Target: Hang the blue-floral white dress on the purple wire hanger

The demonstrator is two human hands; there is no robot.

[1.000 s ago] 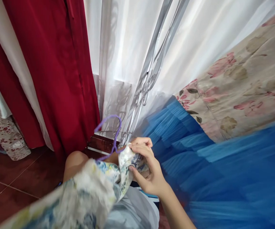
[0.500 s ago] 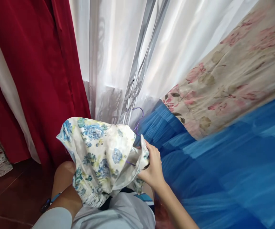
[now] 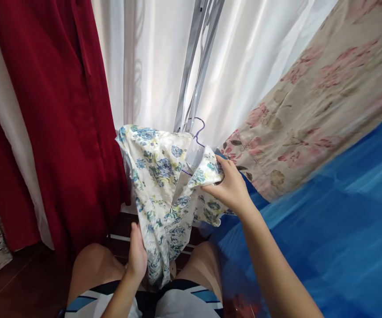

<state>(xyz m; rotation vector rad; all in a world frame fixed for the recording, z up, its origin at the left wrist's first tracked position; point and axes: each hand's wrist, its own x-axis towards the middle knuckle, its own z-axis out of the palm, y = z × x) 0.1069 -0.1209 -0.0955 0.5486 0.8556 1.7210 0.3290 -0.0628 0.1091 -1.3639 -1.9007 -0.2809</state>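
A white blouse point(image 3: 164, 176) with blue and green flowers hangs tilted in front of me on a thin purple hanger point(image 3: 199, 132), whose hook shows above the neckline. My right hand point(image 3: 232, 183) is closed on the blouse's right shoulder, thumb in front. The front opening of the collar gapes, and part of the hanger shows inside it. Low at the garment's left side, my left hand point(image 3: 138, 254) touches the cloth with its thumb pointing up. Its other fingers are hidden behind the fabric, so I cannot tell if they grip.
Red curtains point(image 3: 68, 110) hang at left, white curtains point(image 3: 158, 66) with grey straps point(image 3: 199, 62) behind. A beige floral cloth point(image 3: 310, 119) and blue ruffled fabric point(image 3: 326, 229) fill the right. My bare knees flank the blouse above a dark red tiled floor point(image 3: 19, 287).
The blouse and hanger have moved up and away from me, and the cloth now hangs longer. My left hand has come out from under the blouse to its left side. My right hand keeps its hold.
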